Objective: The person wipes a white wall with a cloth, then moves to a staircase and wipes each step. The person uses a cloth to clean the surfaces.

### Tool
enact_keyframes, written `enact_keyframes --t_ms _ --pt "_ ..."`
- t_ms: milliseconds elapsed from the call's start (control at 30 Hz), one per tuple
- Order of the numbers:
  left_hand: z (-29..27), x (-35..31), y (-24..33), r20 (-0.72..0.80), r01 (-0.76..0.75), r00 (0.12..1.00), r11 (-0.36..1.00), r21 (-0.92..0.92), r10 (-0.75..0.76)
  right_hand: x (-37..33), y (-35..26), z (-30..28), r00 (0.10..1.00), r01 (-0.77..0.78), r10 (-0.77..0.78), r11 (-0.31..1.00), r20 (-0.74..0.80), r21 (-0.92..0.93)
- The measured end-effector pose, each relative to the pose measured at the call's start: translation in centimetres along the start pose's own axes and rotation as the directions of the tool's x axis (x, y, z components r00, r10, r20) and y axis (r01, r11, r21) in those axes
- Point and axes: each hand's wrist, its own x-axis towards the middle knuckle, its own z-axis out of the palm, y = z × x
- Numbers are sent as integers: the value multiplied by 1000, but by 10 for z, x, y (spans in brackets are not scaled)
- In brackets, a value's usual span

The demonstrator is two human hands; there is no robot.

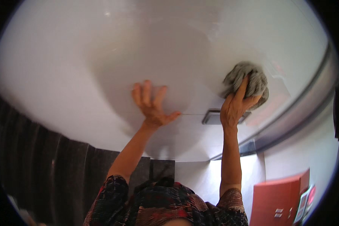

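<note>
A crumpled grey cloth (248,77) is pressed against a glossy white wall (169,67) on the right side of the view. My right hand (235,105) grips it, with fingers laid over its folds. To the left, my left hand (151,103) rests on the same white surface, fingers spread and nothing in it. Partly behind my right wrist sits a small grey rectangular plate (214,117) on the wall. A thin seam runs across the wall between my hands.
Dark stair steps (45,162) fill the lower left. A grey metallic frame (290,116) curves along the right edge of the white surface. At the lower right stands a red cabinet (277,199), with a pale floor (196,175) beside it.
</note>
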Motion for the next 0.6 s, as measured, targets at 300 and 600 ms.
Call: enact_keyframes --t_ms 300,600 --pt "-38 1 -7 -38 126 990 973 -194 -135 -103 -69 52 671 703 -717 697 191 145" --pt "-124 -15 -90 -117 717 697 692 88 -707 36 -149 55 828 560 -547 818 -120 133"
